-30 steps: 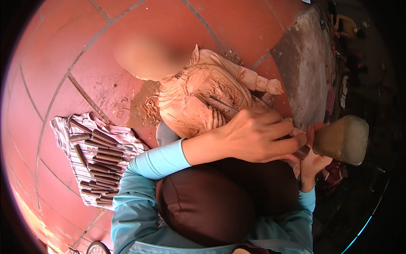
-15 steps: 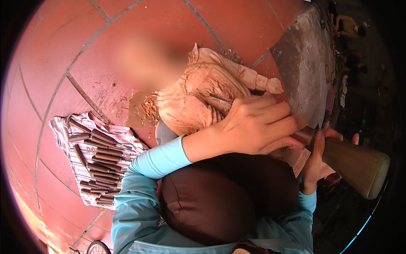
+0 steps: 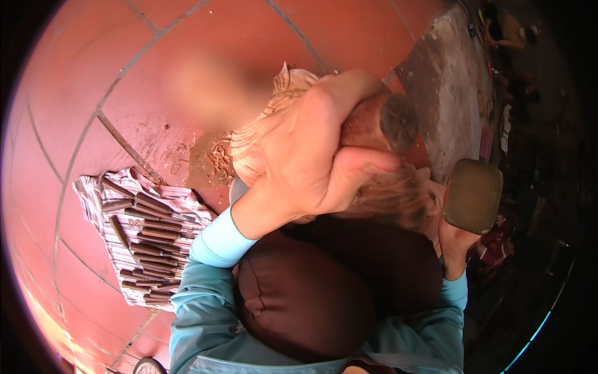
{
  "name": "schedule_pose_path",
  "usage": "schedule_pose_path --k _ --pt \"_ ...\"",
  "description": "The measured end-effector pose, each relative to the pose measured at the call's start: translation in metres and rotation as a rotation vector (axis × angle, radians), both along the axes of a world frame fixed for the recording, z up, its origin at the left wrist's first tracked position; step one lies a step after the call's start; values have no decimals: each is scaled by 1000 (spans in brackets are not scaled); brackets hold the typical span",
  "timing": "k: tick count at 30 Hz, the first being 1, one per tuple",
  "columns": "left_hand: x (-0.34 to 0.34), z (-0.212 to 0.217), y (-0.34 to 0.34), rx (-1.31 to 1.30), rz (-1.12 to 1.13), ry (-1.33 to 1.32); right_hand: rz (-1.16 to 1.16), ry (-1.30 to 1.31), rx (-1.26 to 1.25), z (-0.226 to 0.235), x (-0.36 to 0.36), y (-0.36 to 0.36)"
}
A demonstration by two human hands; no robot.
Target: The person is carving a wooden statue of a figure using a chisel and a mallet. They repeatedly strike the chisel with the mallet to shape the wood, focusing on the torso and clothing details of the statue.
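Observation:
My left hand [image 3: 299, 149] is raised in the middle, its fingers wrapped round the brown wooden handle of a chisel [image 3: 370, 128]. The handle's butt end faces up, and its blade is hidden behind the hand. Beneath lies a pale carved wooden figure [image 3: 245, 156] with cut folds, partly covered by my left hand and forearm; a blur hides its upper left end. On the right, my right hand [image 3: 456, 240] grips a wooden mallet [image 3: 473, 194], whose broad end points upward. The mallet is apart from the chisel.
Several brown-handled chisels [image 3: 156, 234] lie on a striped cloth [image 3: 103, 227] at the left. Wood shavings [image 3: 218, 162] are scattered on the red tiled floor [image 3: 112, 37]. A worn grey slab [image 3: 455, 68] is at the upper right, and a wheel [image 3: 148, 366] shows at the lower left.
My left hand has risen and moved left with the chisel, its handle now turned upward over the figure. The mallet has tipped more upright and moved left, away from the chisel.

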State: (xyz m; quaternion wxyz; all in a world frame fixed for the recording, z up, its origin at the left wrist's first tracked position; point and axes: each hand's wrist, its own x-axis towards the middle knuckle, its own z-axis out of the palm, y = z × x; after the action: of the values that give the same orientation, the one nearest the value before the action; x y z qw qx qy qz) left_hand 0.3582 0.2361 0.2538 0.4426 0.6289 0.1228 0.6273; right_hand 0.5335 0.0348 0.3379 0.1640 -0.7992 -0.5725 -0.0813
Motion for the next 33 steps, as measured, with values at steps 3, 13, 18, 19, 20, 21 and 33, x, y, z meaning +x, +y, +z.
schedule_pose_path --k 3,13,18,19,20,21,33 --pt "6 1 -14 398 -83 261 -70 80 62 -10 0 -9" --pt "43 -4 -32 155 -244 164 -56 172 118 -4 -12 3" --pt "42 -5 -28 116 -228 102 -74 130 90 7 -14 15" --pt "42 -5 -29 108 -232 103 -57 123 115 6 -13 17" --pt "41 -5 -30 100 -236 104 -40 116 140 6 -12 19" --pt "40 -7 -28 96 -234 73 -41 163 220 2 -12 21" --pt "29 -17 -12 37 -130 -78 8 -190 16 -6 8 -2"
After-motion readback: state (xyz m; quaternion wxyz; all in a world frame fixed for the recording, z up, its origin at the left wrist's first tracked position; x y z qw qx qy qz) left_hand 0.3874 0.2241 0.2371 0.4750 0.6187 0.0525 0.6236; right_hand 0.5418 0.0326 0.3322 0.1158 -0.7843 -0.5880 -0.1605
